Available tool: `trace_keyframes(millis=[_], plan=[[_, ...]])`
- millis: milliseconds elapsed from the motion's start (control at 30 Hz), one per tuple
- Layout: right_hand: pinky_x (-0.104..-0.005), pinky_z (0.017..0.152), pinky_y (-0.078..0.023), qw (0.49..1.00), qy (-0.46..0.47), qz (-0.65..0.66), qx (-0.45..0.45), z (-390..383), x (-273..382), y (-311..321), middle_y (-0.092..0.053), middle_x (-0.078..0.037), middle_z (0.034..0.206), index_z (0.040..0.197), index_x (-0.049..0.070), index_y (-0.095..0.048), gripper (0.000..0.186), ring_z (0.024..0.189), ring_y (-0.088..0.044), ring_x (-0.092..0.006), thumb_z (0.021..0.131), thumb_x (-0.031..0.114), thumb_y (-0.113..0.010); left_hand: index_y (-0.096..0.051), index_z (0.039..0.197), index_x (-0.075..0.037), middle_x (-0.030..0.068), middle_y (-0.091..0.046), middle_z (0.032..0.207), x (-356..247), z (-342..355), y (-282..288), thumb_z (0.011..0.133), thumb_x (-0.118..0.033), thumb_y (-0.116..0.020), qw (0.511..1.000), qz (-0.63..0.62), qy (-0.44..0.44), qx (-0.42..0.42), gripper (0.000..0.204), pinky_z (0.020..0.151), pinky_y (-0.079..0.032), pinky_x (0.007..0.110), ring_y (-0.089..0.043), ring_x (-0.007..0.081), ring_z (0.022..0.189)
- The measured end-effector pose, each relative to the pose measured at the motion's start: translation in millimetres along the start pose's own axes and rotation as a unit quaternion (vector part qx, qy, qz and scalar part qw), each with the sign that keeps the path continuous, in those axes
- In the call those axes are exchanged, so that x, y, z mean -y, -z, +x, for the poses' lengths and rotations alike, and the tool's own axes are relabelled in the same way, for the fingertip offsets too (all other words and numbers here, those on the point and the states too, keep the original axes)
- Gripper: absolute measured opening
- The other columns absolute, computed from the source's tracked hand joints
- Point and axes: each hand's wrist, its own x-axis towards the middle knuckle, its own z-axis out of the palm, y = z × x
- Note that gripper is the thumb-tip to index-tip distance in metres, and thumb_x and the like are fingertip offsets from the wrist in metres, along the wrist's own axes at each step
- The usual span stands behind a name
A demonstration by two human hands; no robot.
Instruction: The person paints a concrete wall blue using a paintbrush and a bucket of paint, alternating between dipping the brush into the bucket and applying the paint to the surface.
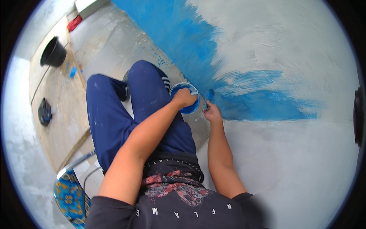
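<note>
My left hand (184,98) reaches over a small round bucket (190,110) of blue paint, its fingers curled at the far right of the rim. The bucket stands beside my right knee, close to the foot of the wall. Between thumb and fingers, my right hand (213,113) grips a paintbrush (210,94) with blue-coated bristles pointing up and away from me. The brush is just right of the bucket, near the lower edge of the blue-painted wall area (263,105). Whether the bristles touch the wall, I cannot tell.
A black bucket (54,52), a red cloth-like item (74,23) and a crumpled dark bag (45,112) lie to the left on wooden boards (63,126). A chair with a blue-and-gold patterned part (70,196) is at lower left. Pale wall (267,34) surrounds the blue paint.
</note>
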Motion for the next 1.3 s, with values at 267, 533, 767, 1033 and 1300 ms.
trace_keyframes(millis=[267, 533, 767, 1033, 1300], plan=[[-0.0299, 0.07, -0.039, 0.997, 0.035, 0.01, 0.062, 22.2, -8.6, 25.8, -0.054, 0.0, 0.084, 0.112, 0.009, -0.065, 0.019, 0.078, -0.049, -0.0132, 0.101, 0.024, -0.06, -0.068, 0.117, 0.005, 0.026, -0.064, 0.126, -10.0, -0.5, -5.1, 0.082, -0.038, -0.064, 0.997, 0.04, 0.039, 0.048, 0.055, 0.099, -0.049, 0.045, -0.063, 0.0395, 0.118], [-0.03, 0.06, -0.037, 1.0, -0.012, 0.01, -0.014, 14.1, 5.0, 0.5, -0.047, 0.002, 0.076, 0.108, 0.008, -0.065, 0.016, 0.063, -0.04, -0.0131, 0.101, 0.022, -0.06, -0.069, 0.111, 0.009, 0.0296, -0.067, 0.116, -15.1, -4.4, -17.1, 0.081, -0.038, -0.067, 0.998, 0.046, 0.036, 0.035, 0.055, 0.094, -0.052, 0.044, -0.066, 0.0394, 0.111], [-0.0308, 0.056, -0.039, 0.999, 0.032, -0.01, -0.013, 13.5, 8.8, -3.5, -0.049, 0.002, 0.077, 0.104, 0.01, -0.063, 0.012, 0.062, -0.042, -0.0119, 0.102, 0.02, -0.057, -0.069, 0.112, 0.008, 0.0272, -0.067, 0.118, -15.1, 0.1, -18.0, 0.082, -0.037, -0.067, 0.997, 0.048, 0.047, 0.04, 0.055, 0.094, -0.052, 0.044, -0.066, 0.0385, 0.112], [-0.0316, 0.053, -0.037, 1.0, -0.013, 0.008, 0.005, 27.8, -23.4, 8.9, -0.044, 0.003, 0.074, 0.097, 0.013, -0.059, 0.008, 0.059, -0.038, -0.0113, 0.103, 0.019, -0.057, -0.069, 0.115, 0.006, 0.0249, -0.067, 0.121, -18.4, 2.1, -16.0, 0.082, -0.038, -0.065, 0.994, 0.055, 0.062, 0.064, 0.055, 0.095, -0.051, 0.043, -0.065, 0.0373, 0.114], [-0.0305, 0.065, -0.038, 0.996, 0.064, -0.043, 0.032, -9.1, 13.9, 6.3, -0.051, 0.001, 0.082, 0.108, 0.013, -0.061, 0.015, 0.069, -0.043, -0.0124, 0.104, 0.026, -0.055, -0.067, 0.121, 0.004, 0.0234, -0.064, 0.128, -18.7, -2.0, -21.0, 0.083, -0.04, -0.064, 0.993, 0.055, 0.063, 0.079, 0.058, 0.099, -0.048, 0.046, -0.062, 0.0386, 0.119]])
